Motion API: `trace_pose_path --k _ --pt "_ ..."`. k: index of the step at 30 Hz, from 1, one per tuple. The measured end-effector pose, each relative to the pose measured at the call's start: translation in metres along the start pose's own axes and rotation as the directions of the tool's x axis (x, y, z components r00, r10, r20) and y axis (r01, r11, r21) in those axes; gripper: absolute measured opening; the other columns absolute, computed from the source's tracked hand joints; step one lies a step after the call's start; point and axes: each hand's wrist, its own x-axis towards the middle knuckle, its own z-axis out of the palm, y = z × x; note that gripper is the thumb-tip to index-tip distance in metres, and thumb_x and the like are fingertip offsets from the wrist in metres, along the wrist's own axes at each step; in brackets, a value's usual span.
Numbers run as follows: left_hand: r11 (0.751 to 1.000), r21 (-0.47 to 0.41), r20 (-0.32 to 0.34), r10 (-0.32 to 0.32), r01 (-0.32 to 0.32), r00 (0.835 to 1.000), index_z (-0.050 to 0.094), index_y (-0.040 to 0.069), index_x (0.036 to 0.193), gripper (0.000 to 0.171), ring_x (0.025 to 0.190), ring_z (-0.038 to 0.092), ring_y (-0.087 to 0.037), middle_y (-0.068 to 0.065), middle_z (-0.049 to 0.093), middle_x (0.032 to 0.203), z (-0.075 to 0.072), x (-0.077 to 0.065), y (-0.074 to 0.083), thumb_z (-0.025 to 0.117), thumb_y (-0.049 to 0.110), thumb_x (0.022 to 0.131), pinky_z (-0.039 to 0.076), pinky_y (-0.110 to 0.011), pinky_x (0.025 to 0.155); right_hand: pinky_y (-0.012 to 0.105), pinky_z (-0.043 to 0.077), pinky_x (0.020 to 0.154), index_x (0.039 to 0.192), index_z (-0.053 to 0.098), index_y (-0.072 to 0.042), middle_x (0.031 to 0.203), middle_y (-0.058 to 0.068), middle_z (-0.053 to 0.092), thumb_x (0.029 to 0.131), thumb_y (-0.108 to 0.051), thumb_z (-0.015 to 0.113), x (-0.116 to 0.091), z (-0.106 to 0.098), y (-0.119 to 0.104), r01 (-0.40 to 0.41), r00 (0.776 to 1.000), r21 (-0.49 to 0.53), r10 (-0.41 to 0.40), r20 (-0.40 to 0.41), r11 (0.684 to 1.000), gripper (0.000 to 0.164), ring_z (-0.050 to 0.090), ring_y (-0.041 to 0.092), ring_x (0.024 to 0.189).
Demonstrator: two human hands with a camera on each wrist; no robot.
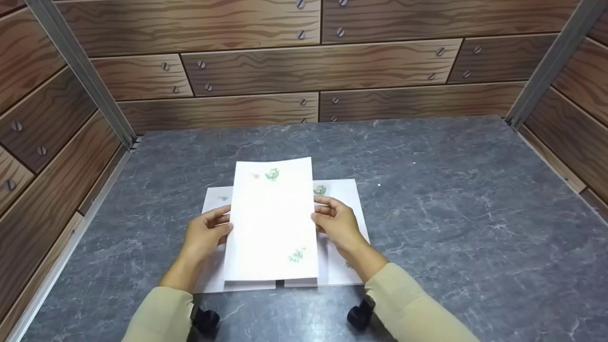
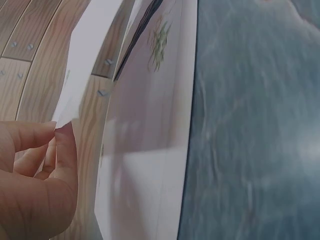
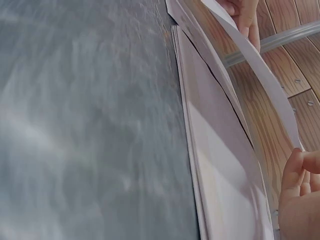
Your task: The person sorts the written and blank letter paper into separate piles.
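Both hands hold up one white sheet of paper with small green printed motifs near its top and lower right corner. The left hand pinches its left edge between thumb and fingers; the right hand pinches the right edge. In the left wrist view the held sheet stands raised over the papers below. Beneath it lie two stacks of similar printed paper side by side, the left stack and the right stack, partly hidden by the held sheet. Layered edges of a stack show in the right wrist view.
The stacks lie on a dark grey marbled table. Wood-patterned panels close off the back and both sides, with metal posts at the corners. Black wrist devices sit at both sleeves.
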Motion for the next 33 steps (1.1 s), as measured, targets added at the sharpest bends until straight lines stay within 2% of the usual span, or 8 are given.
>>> trace_pose_path --k 11,23,29,33 --pt "1.000 -0.012 -0.043 -0.021 0.021 0.999 0.056 -0.003 0.130 0.042 0.077 0.059 -0.010 -0.015 0.060 0.110 -0.021 -0.002 -0.009 0.059 -0.006 0.088 0.052 -0.021 0.063 0.025 0.053 0.062 0.124 0.059 0.000 0.098 0.011 0.061 0.087 0.006 0.061 -0.002 0.023 0.005 -0.013 0.999 0.030 0.012 0.036 0.999 0.038 0.060 0.015 0.076" --pt "0.999 -0.027 -0.067 -0.032 0.030 0.997 0.054 -0.003 0.132 0.043 0.084 0.058 -0.008 -0.011 0.060 0.110 -0.038 -0.003 -0.013 0.059 -0.006 0.089 0.052 -0.019 0.068 0.026 0.053 0.065 0.124 0.058 0.000 0.098 0.011 0.060 0.087 0.006 0.061 -0.005 0.042 0.005 -0.014 0.998 0.029 0.012 0.065 0.999 0.037 0.059 0.015 0.077" --pt "0.999 -0.012 -0.040 -0.035 0.035 0.999 0.050 -0.003 0.135 0.044 0.092 0.056 -0.008 -0.014 0.055 0.119 -0.048 -0.006 -0.015 0.058 -0.002 0.092 0.051 -0.019 0.072 0.028 0.055 0.069 0.126 0.056 0.001 0.100 0.012 0.059 0.089 0.004 0.059 -0.006 0.049 0.007 -0.003 0.994 0.012 0.002 0.110 1.000 0.038 0.060 0.017 0.080" --pt "0.999 -0.008 -0.042 -0.040 0.040 0.998 0.050 -0.003 0.135 0.043 0.092 0.057 -0.007 -0.017 0.055 0.122 -0.053 -0.006 -0.018 0.058 -0.001 0.092 0.052 -0.019 0.074 0.028 0.055 0.069 0.126 0.056 0.001 0.100 0.012 0.059 0.088 0.005 0.059 -0.006 0.054 0.008 -0.007 0.994 0.009 0.006 0.106 1.000 0.038 0.060 0.016 0.080"
